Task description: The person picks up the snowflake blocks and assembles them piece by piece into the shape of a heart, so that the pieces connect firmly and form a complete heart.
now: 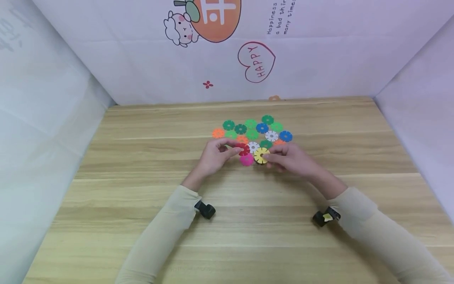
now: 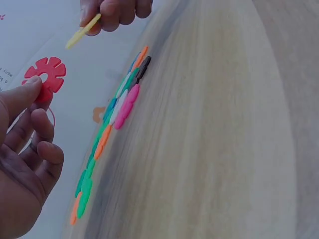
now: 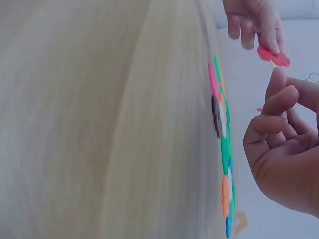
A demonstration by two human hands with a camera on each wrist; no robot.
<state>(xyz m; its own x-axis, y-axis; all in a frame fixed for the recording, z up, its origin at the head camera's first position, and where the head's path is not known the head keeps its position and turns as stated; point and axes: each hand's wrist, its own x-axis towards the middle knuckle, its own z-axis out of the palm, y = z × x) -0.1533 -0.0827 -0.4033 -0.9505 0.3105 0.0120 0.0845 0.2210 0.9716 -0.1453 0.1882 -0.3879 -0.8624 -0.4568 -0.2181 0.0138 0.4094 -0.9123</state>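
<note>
Fingers (image 2: 110, 12) on slanted yellow disc (image 2: 81, 32)

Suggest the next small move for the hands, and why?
I'd probably bring the yellow disc toward the red disc and line up their rim slots. The left hand pinches red, the right hand pinches yellow; both discs are slotted and raised off the table. The left wrist view shows a gap between them, with yellow near edge-on.

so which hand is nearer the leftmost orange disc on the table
Left. The left hand is just on the near side of the orange disc; the right hand is well off to its right.
</note>
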